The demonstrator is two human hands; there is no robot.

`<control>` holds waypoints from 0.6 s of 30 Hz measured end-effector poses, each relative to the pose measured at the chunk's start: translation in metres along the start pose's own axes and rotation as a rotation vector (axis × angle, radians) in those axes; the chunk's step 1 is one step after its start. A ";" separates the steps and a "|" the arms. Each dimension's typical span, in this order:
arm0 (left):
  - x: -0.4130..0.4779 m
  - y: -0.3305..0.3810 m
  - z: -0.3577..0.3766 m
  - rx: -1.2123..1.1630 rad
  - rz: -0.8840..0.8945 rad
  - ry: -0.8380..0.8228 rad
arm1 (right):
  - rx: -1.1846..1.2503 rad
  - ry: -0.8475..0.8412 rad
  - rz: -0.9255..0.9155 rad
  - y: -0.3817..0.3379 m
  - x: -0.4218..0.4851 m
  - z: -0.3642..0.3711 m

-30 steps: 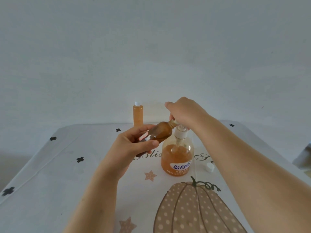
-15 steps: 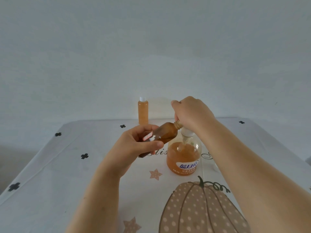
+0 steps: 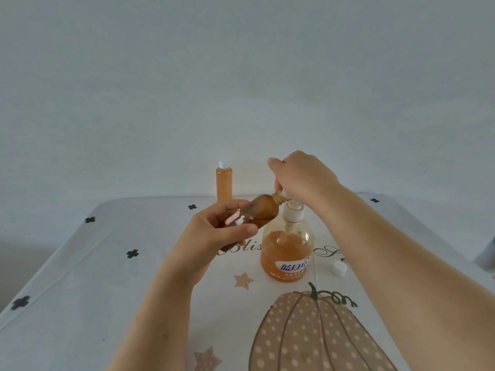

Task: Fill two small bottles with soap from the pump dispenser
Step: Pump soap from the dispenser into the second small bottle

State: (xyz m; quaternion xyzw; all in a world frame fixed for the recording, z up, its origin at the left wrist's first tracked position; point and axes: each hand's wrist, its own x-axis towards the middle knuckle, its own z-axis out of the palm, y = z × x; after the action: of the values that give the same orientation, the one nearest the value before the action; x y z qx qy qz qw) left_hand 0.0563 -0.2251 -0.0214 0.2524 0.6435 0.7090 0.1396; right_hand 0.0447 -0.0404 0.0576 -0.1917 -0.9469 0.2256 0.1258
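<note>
Filling a bottle at the dispenser spout

The left hand [image 3: 214,234] is curling fingers and thumb round the tilted bottle [image 3: 263,212], held above the table with its mouth at the spout. The right hand [image 3: 300,178] is curling over the dispenser [image 3: 288,253] pump. The bottle is probably light, rigid and soap-slick, so grip it mid-body.

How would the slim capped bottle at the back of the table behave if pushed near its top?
The slim bottle probably tips rather than slides: it is tall and narrow. It looks filled nearly to its white cap, so it is likely heavy for its size. Once down, its round body may roll.
</note>
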 end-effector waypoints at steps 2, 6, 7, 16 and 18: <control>0.000 0.000 0.000 0.007 0.009 0.004 | -0.007 -0.011 0.000 0.000 0.000 -0.002; 0.000 0.001 0.001 -0.001 0.000 0.008 | -0.003 -0.048 0.023 -0.001 -0.002 0.000; 0.000 0.001 0.001 0.000 -0.002 0.007 | -0.010 -0.050 0.022 -0.001 -0.002 0.001; 0.002 -0.001 -0.003 0.011 -0.053 0.012 | 0.061 0.013 0.007 0.007 0.001 0.017; 0.004 -0.002 -0.003 0.022 -0.061 0.012 | 0.076 0.020 0.007 0.009 0.002 0.020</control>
State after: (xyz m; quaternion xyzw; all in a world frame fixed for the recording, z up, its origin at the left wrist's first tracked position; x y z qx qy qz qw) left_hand 0.0511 -0.2258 -0.0230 0.2300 0.6593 0.6989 0.1548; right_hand 0.0397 -0.0395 0.0365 -0.1925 -0.9356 0.2599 0.1418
